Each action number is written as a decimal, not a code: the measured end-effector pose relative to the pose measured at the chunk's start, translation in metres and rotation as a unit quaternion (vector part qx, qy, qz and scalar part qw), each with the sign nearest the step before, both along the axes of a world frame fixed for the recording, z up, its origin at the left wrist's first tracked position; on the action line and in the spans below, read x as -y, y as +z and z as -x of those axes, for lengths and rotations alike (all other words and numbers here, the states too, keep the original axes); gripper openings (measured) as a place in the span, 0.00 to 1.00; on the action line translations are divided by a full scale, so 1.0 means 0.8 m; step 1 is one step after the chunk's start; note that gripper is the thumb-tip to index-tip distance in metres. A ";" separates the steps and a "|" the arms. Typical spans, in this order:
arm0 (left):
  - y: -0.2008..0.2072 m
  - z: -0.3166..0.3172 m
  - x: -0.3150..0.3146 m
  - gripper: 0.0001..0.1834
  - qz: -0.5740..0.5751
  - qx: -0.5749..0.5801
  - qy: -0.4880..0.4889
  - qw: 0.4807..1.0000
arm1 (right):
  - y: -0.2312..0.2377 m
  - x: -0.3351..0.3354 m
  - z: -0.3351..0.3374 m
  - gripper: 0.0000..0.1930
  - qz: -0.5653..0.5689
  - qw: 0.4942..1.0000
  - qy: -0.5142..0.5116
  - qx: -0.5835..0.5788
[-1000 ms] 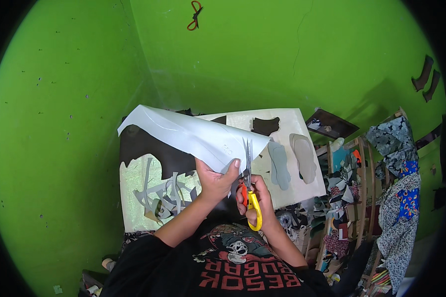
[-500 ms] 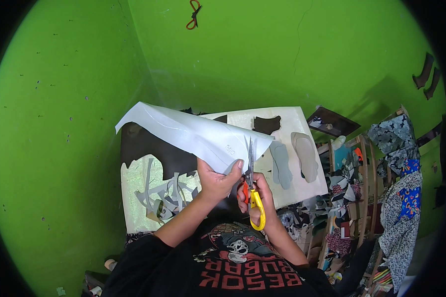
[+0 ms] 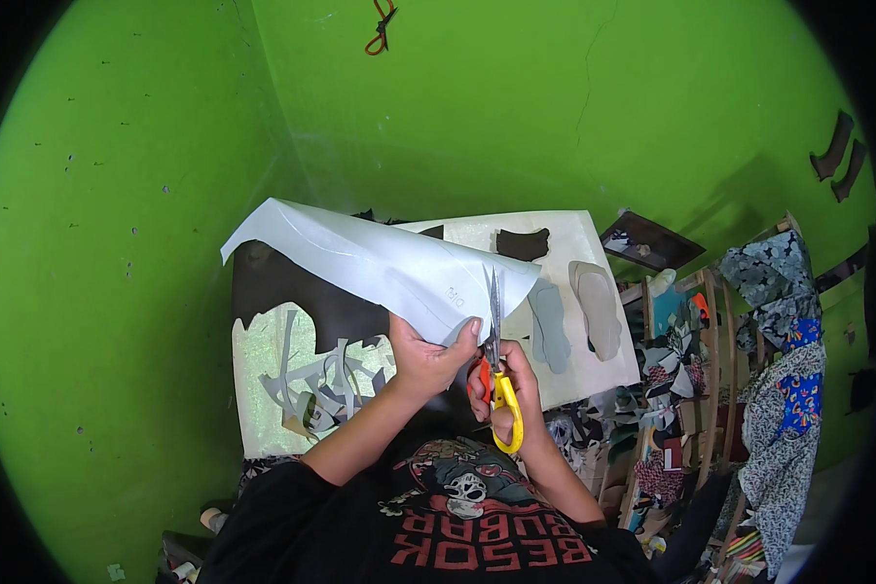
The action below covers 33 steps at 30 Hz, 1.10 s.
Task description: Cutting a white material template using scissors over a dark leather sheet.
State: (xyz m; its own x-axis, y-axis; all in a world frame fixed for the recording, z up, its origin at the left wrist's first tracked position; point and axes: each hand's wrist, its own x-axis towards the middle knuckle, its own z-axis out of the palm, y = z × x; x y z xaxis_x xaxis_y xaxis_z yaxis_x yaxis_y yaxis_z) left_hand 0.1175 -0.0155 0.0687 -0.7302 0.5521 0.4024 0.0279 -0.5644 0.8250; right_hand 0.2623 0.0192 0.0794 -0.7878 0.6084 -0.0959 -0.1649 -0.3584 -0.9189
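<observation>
My left hand [image 3: 428, 355] grips the near edge of a large pale sheet [image 3: 380, 255], its thumb on top and the fingers hidden beneath. Curved lines are drawn on the sheet, which stretches up to the left above the table. My right hand [image 3: 516, 384] is closed round the handles of a pair of scissors [image 3: 505, 414], one loop yellow and the other orange. The blades point away from me across the sheet's right part, close to my left thumb. Whether they are fully together is hard to tell.
Underneath lies a pale tabletop [image 3: 594, 375] with dark brown material [image 3: 302, 292], curled grey offcuts [image 3: 336, 384], a dark cut piece [image 3: 523, 243], grey sole shapes [image 3: 551, 326] and beige sole shapes [image 3: 596, 310]. At right, a wooden rack [image 3: 718, 389] holds scraps beside patterned cloth [image 3: 784, 438]. Green walls rise behind.
The hands, sheet and scissors keep nearly the same pose, with the sheet's right end tilted slightly differently by the blades. The whole view has shifted a little.
</observation>
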 end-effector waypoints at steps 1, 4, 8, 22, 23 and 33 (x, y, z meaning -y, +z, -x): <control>0.000 0.000 0.000 0.38 0.000 0.000 0.000 1.000 | 0.001 -0.001 -0.001 0.34 0.000 1.000 0.000 0.000; 0.000 -0.001 0.001 0.38 0.000 0.015 -0.008 1.000 | 0.003 -0.005 -0.002 0.34 -0.009 1.000 0.014 0.007; 0.003 -0.001 0.001 0.36 -0.009 0.012 -0.011 1.000 | 0.004 -0.008 0.000 0.36 0.014 1.000 0.024 0.006; 0.015 0.013 -0.006 0.28 0.031 -0.006 0.040 0.999 | 0.007 -0.005 0.003 0.42 -0.064 0.997 0.049 -0.007; 0.016 0.013 -0.007 0.26 0.030 -0.004 0.039 0.999 | 0.005 -0.005 0.003 0.45 -0.076 0.996 0.047 -0.018; 0.004 0.024 -0.006 0.23 0.049 0.072 -0.009 0.996 | 0.004 -0.008 0.000 0.40 -0.192 0.980 0.039 0.027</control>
